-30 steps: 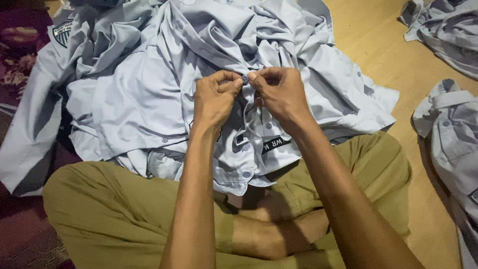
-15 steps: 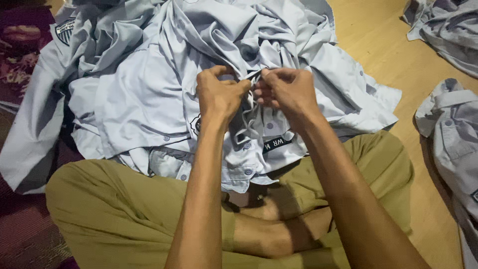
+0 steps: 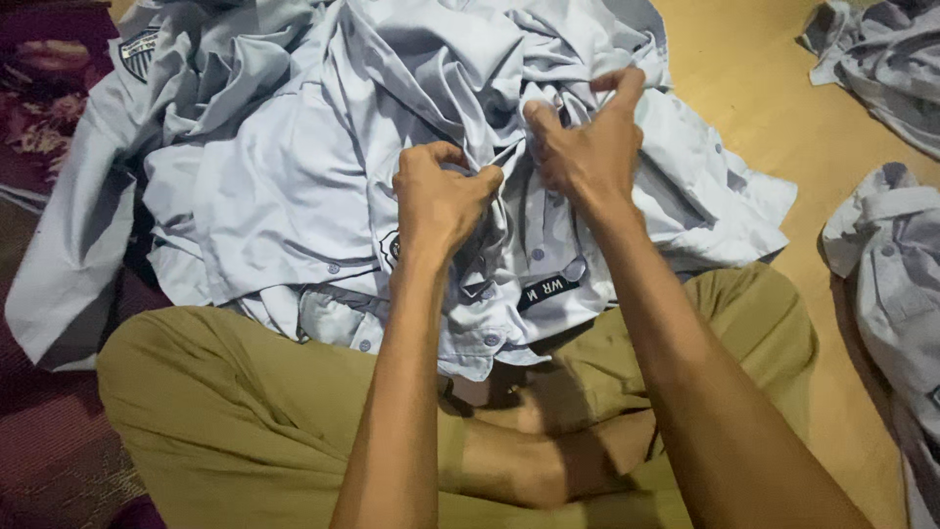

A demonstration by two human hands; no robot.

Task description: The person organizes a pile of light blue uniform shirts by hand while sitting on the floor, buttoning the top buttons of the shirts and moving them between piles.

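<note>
A pile of pale grey-blue uniform shirts (image 3: 294, 186) lies over my crossed legs in olive trousers (image 3: 225, 421). My left hand (image 3: 441, 201) is closed in a fist on a fold of the top shirt near its buttoned front. My right hand (image 3: 587, 142) pinches the same shirt's cloth a little higher and to the right, thumb and forefinger raised. A black name patch (image 3: 548, 291) and a small crest badge (image 3: 390, 250) show on the shirt below my hands.
More grey shirts lie on the wooden floor (image 3: 764, 108) at the top right (image 3: 881, 59) and right edge (image 3: 891, 284). A dark red patterned rug (image 3: 39, 127) runs along the left side. Another badge (image 3: 137, 51) shows on a shirt at top left.
My hands, which met close together on the shirt front, have drawn apart; the right hand has lifted up and away with cloth pinched, while the left stays clenched lower.
</note>
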